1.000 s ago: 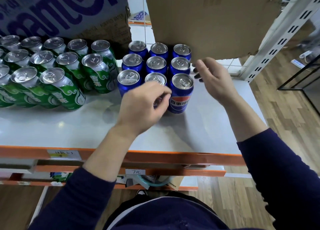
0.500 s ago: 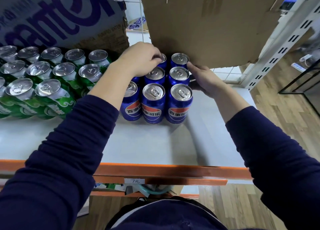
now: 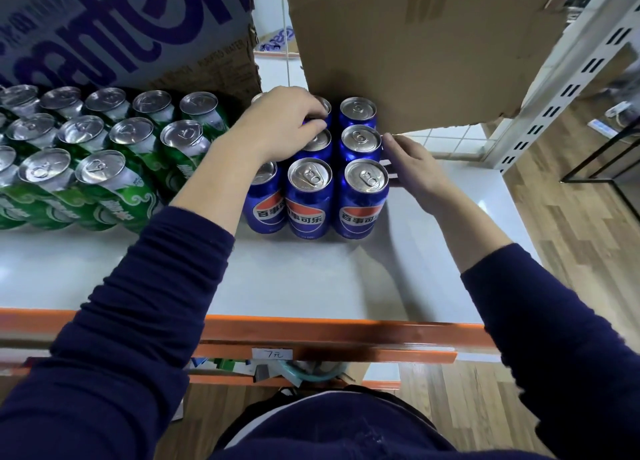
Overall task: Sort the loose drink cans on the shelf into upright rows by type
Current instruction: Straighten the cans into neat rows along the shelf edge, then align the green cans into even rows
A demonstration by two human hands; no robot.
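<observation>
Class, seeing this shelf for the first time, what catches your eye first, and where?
A block of upright blue cans stands centrally on the shelf, the left hand gripping one at the back and the right hand pressed against its right side. Rows of green cans crowd the left.

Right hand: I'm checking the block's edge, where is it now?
Head view, right of centre: the right hand lies against the right side of the blue cans, just below the cardboard box's torn edge.
</observation>
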